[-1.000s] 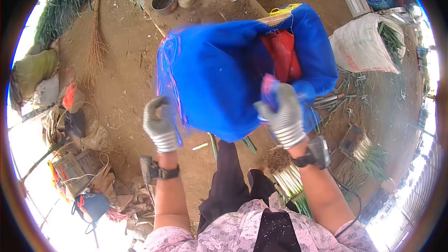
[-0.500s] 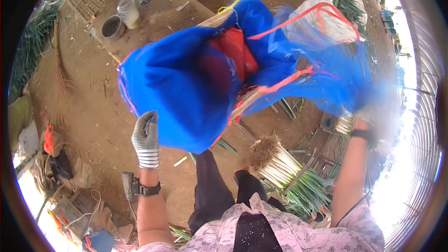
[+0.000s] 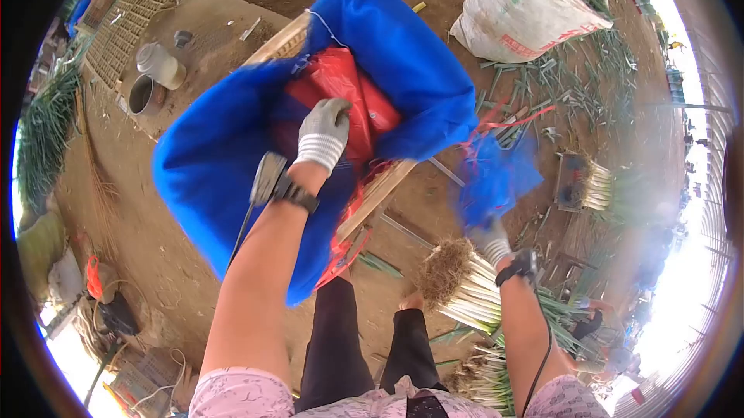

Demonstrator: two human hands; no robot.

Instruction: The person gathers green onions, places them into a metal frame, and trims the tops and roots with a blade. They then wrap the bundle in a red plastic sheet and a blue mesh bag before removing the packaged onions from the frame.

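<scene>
My left hand, in a striped glove, reaches into a basket lined with blue fabric. Its fingers are curled against a red plastic bag inside; whether they grip it is hidden. My right hand, also gloved and partly blurred, is closed on a crumpled, see-through blue plastic bag to the right of the basket. A pink-red strap trails from the top of that bag.
Leek bundles lie by my right forearm, with a crate of leeks farther right. A white woven sack of green leaves stands at the back. A pot and plastic jug are at the left.
My left hand has moved from the blue fabric's outer side into the basket, onto the red bag. My right hand has swung inward from the far right, and the see-through blue bag has bunched up.
</scene>
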